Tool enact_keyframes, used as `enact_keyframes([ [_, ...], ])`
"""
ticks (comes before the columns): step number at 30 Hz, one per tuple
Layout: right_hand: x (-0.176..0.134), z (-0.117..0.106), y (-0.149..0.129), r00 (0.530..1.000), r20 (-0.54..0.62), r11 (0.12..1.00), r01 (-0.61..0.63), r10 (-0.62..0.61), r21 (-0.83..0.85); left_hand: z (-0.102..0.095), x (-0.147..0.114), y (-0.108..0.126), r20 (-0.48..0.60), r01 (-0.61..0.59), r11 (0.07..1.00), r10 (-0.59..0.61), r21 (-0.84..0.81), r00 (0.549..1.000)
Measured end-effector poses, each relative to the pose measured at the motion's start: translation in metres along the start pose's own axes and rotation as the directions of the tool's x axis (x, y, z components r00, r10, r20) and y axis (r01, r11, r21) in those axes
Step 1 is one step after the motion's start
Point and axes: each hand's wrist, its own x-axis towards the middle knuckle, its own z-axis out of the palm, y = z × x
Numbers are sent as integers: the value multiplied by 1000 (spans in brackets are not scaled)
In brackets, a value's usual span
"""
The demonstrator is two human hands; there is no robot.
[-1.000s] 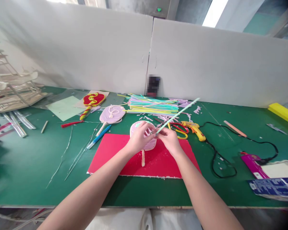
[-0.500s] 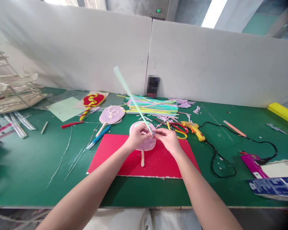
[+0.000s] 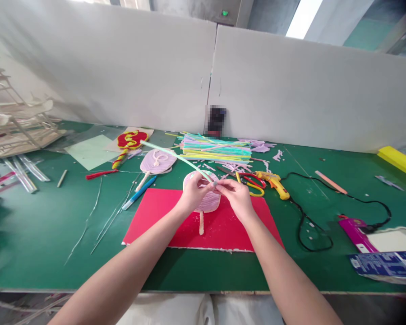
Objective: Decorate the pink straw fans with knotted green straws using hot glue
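Observation:
A pale green pipe cleaner [image 3: 172, 155] slants up and left from between my fingertips. My left hand [image 3: 194, 194] pinches it near its lower end. My right hand [image 3: 237, 196] is closed at that same end, its fingertips touching those of the left; the tip itself is hidden by the fingers. Just beneath both hands a lilac round fan [image 3: 208, 204] with a cream handle lies on a red board [image 3: 152, 221]. Part of the fan is covered by my hands, and a bit of pale green shows near its top.
Behind lies a pile of coloured pipe cleaners [image 3: 216, 150]. Scissors [image 3: 255, 187] and a yellow glue gun [image 3: 274, 181] with a black cord are on the right. Leftward are another lilac fan [image 3: 157, 162], a red-and-yellow fan [image 3: 132, 140], a blue pen [image 3: 139, 194] and thin wires.
The pipe cleaner's free end has swung down and to the left, from steep to a shallower slant. Both hands stay in nearly the same place above the fan.

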Motion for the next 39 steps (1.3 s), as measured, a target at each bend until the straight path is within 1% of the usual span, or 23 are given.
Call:
enact_keyframes([
  [2,-1,0,-1,1000,10,1000,1,-1,-10,-1,1,-2,5,-2,1000,2,25,1000],
  [6,-1,0,-1,999,24,995,40,-38,-94,-3,1,-5,-64,-16,995,23,101,998],
  [8,0,-1,2,998,40,996,43,-40,-80,-3,1,-7,-95,-20,991,32,130,995],
  [11,1,-2,8,997,66,999,31,-29,-30,-4,1,-7,-109,-16,987,34,162,993],
  [13,3,-3,11,995,80,996,67,-61,-66,-4,0,-7,-108,-6,986,24,167,994],
  [14,3,-4,11,991,91,988,109,-98,-113,-5,0,-6,-105,2,987,15,161,994],
  [16,4,-6,12,970,121,940,236,-211,-245,-5,-1,-3,-97,25,990,-11,141,995],
  [19,3,-9,10,904,182,802,427,-386,-418,-5,-2,1,-85,50,991,-40,121,996],
  [21,3,-10,8,865,210,728,499,-456,-470,-5,-2,2,-82,53,991,-43,121,996],
  [22,3,-10,7,852,221,705,519,-475,-485,-4,-2,2,-82,52,992,-42,119,996],
  [24,2,-10,6,840,234,680,535,-489,-501,-4,-2,1,-88,42,992,-31,122,996],
  [26,1,-9,6,844,229,672,528,-486,-520,-4,-2,0,-112,25,988,-8,154,994],
  [30,0,-7,8,853,205,654,504,-480,-565,-4,-5,0,-192,16,952,46,307,980],
  [33,0,-4,9,846,208,635,511,-492,-580,-2,-9,5,-221,24,923,66,383,973],
  [36,-1,-1,9,838,209,617,518,-503,-593,-1,-11,9,-245,43,912,64,407,967],
  [39,-1,0,10,830,215,606,530,-515,-594,0,-11,10,-259,54,925,49,377,965],
])
